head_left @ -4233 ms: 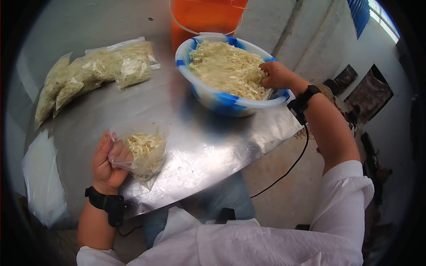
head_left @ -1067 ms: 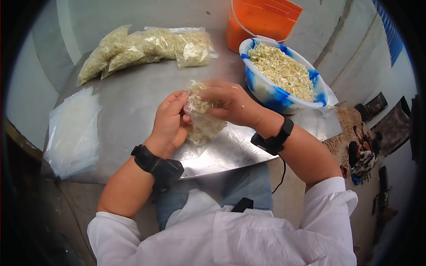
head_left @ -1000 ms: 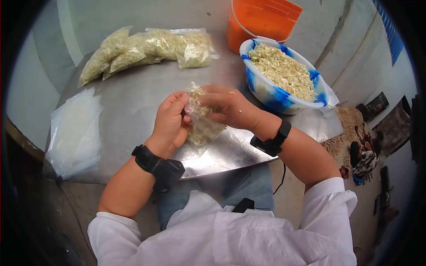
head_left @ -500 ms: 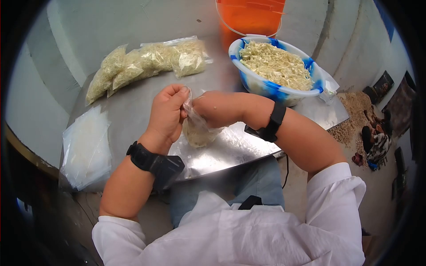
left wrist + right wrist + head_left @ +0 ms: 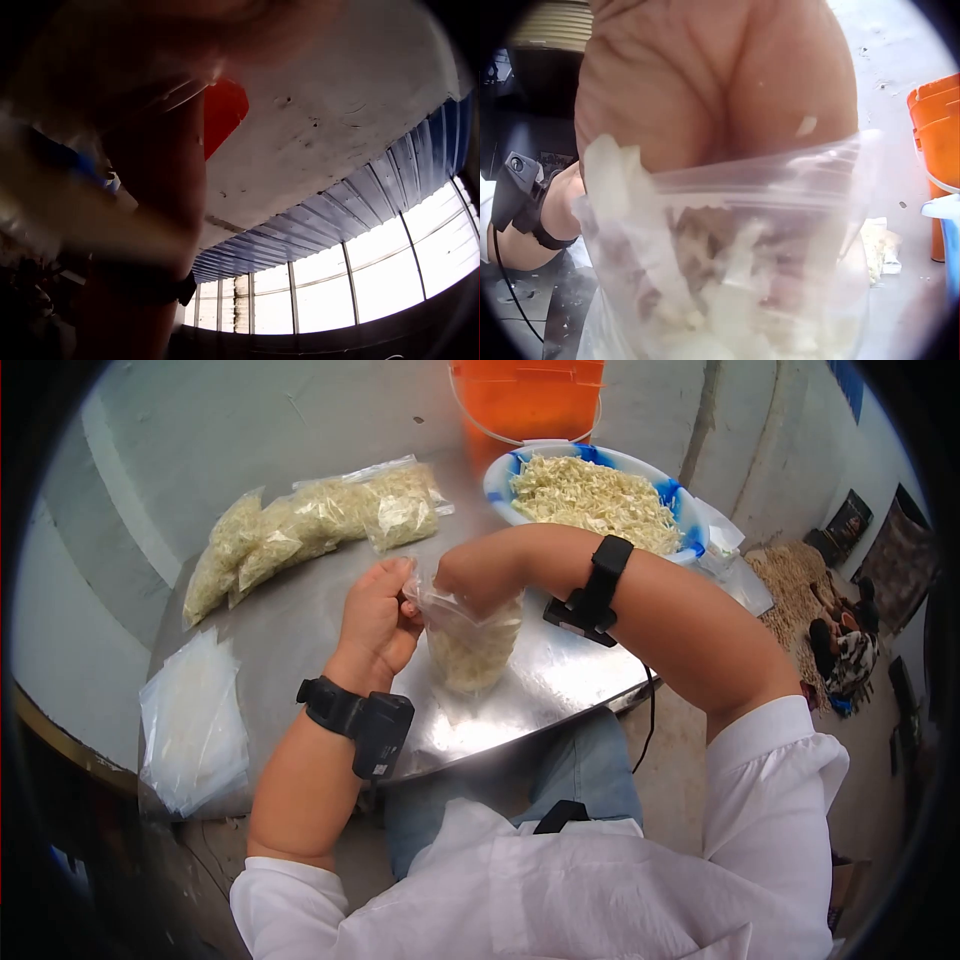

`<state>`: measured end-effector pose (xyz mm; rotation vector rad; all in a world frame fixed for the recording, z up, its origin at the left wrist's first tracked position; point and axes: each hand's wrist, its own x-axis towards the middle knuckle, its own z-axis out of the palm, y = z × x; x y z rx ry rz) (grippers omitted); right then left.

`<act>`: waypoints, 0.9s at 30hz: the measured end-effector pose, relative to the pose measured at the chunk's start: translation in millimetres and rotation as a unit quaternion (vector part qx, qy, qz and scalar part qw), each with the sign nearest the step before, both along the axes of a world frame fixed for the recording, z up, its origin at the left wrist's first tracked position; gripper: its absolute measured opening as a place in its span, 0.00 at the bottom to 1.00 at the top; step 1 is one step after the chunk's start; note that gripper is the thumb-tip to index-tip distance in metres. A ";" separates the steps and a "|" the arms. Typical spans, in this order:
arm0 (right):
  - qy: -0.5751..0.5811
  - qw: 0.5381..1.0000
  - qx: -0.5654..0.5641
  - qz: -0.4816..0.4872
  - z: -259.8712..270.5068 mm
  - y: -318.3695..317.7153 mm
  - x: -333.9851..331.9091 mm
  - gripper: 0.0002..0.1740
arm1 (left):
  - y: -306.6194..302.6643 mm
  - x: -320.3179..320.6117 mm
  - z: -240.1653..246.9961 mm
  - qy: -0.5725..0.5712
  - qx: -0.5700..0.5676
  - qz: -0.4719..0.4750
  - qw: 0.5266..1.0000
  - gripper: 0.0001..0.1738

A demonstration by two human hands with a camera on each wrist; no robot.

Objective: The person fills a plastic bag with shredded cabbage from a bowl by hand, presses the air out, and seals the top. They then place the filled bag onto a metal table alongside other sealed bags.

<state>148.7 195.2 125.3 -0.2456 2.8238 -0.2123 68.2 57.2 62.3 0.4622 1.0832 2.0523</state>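
Observation:
A clear zip bag point(image 5: 472, 650) partly filled with shredded cabbage stands over the front of the metal table. My left hand point(image 5: 378, 618) pinches its rim between thumb and fingers on the left side. Through the mouth reaches my right hand point(image 5: 480, 572), whose fingers are down inside and hidden in the head view. In the right wrist view the heel of that right hand point(image 5: 720, 97) is above the bag's zip edge point(image 5: 727, 195), with cabbage shreds point(image 5: 619, 176) sticking up beside it. Through the plastic the fingers are blurred, and I cannot tell how they lie.
Behind the right forearm stands a blue-and-white basin point(image 5: 693, 525) heaped with shredded cabbage point(image 5: 590, 495). An orange bucket point(image 5: 530, 400) is behind it. Several filled bags point(image 5: 310, 520) lie along the back left of the table point(image 5: 300, 630), and a stack of flat bags point(image 5: 195, 725) on its left edge.
My right hand has left the basin, brought cabbage to the bag and pushed down inside it. The left hand has carried the bag rightward and still holds its rim.

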 end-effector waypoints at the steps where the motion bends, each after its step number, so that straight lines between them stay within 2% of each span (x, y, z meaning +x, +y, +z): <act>1: 0.003 1.000 0.002 0.000 0.6 4.7 0.3 0.14 | -0.5 -1.7 0.1 0.003 0.002 0.000 1.000 0.05; 3: 0.016 0.990 -0.137 -0.029 3.5 13.3 1.8 0.17 | -0.3 -7.4 -1.8 0.011 -0.010 -0.019 1.000 0.03; 4: 0.019 0.990 -0.135 -0.030 4.8 16.1 2.6 0.17 | 0.1 -8.3 -2.4 0.014 -0.007 -0.020 1.000 0.03; 6: 0.137 0.978 -0.151 0.039 8.9 19.2 6.5 0.18 | 1.6 -9.3 -3.2 -0.006 -0.013 -0.021 1.000 0.04; 7: 0.139 0.978 -0.148 0.037 11.3 19.8 10.3 0.18 | 2.1 -10.3 -3.9 -0.003 -0.011 -0.023 1.000 0.04; 9: 0.162 0.972 -0.167 -0.034 17.5 20.0 20.0 0.18 | 2.5 -11.4 -5.8 -0.013 -0.007 -0.026 1.000 0.05; 12: 0.144 0.967 -0.203 -0.062 24.8 26.8 40.4 0.17 | 4.7 -8.6 -7.1 -0.038 0.011 -0.021 0.999 0.05; 16: 0.134 0.962 -0.231 -0.054 18.8 33.3 64.7 0.18 | 10.2 -4.0 -12.5 -0.071 0.033 -0.017 0.997 0.05; 18: 0.161 0.975 -0.153 0.012 9.3 31.9 70.2 0.18 | 10.8 -1.1 -14.9 -0.104 0.056 -0.017 0.993 0.05; 22: 0.174 0.973 -0.151 0.013 -3.3 33.9 66.7 0.17 | 9.5 -0.9 -18.2 -0.109 0.078 -0.034 0.990 0.04; 24: 0.152 0.954 -0.257 -0.028 1.3 37.7 65.0 0.16 | 9.1 6.0 -13.5 -0.081 0.052 -0.007 0.995 0.06; 25: 0.152 0.954 -0.258 -0.026 3.3 38.7 62.2 0.16 | 8.5 6.4 -13.9 -0.081 0.052 -0.005 0.995 0.06; 27: 0.105 0.953 -0.271 -0.092 7.2 39.2 57.1 0.14 | 7.8 6.4 -14.1 -0.059 0.051 -0.024 0.997 0.06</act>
